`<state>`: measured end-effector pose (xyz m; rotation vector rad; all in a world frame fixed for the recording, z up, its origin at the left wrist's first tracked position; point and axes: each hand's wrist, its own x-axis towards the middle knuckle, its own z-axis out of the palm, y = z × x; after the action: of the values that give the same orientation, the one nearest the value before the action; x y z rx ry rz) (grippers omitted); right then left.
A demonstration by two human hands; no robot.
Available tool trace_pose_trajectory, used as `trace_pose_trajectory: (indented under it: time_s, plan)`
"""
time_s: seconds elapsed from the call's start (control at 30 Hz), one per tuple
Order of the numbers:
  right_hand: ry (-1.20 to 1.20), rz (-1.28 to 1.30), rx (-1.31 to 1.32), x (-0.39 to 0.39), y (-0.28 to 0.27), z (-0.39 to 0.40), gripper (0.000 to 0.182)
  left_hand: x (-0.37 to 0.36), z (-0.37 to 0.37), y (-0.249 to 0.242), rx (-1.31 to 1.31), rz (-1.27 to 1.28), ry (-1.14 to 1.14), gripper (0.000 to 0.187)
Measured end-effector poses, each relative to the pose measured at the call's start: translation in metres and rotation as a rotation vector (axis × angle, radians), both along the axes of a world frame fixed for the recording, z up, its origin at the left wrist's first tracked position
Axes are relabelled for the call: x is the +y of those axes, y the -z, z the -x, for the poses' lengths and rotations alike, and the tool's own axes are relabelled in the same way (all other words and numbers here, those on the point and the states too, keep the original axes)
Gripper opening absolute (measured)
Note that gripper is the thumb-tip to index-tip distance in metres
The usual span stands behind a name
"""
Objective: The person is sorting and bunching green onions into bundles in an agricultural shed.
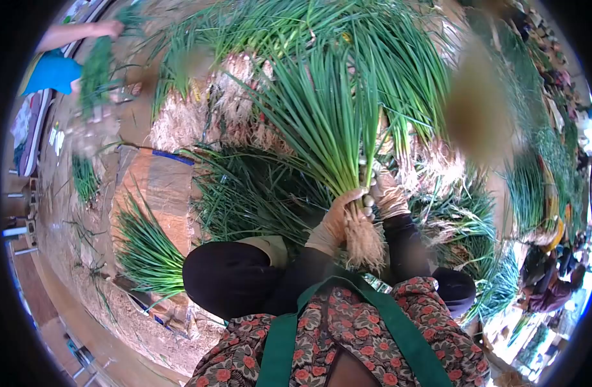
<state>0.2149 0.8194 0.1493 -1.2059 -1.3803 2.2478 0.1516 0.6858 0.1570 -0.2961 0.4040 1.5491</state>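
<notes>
A bunch of green onions stands upright in front of me, leaves fanning up and away, roots hanging toward my lap. My left hand, in a pale glove, is closed around the bunch just above the roots. On the bunch's right side, my right hand, also gloved, is closed against the stalks by the white bulbs; its fingertips are partly hidden. Beneath and behind my hands lies a dark heap of green leaves.
Large piles of green onions with pale roots arc around the far side. Left of my knee, a smaller bunch lies by a brown sheet. At upper left, another person's hand holds onions. A blurry spot covers part of the right.
</notes>
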Motion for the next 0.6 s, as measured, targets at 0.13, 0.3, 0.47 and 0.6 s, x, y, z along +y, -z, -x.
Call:
trace_pose_trajectory:
  time_s: [0.13,0.3,0.47,0.6]
  plan:
    - [0.209,0.261,-0.076,0.0,0.009,0.004,0.022,0.0,-0.001,0.01,0.124,0.088,-0.013,0.036]
    - [-0.079,0.024,0.089,0.002,0.046,-0.023,0.024,-0.001,0.0,0.023,0.184,0.024,0.042,0.032]
    - [-0.089,0.431,0.332,-0.027,0.099,-0.083,0.035,0.0,0.008,0.006,0.021,-0.339,-0.013,0.039]
    - [-0.385,-0.207,-0.077,0.012,0.076,-0.091,0.03,-0.008,0.006,-0.003,-0.136,-0.173,-0.054,0.05]
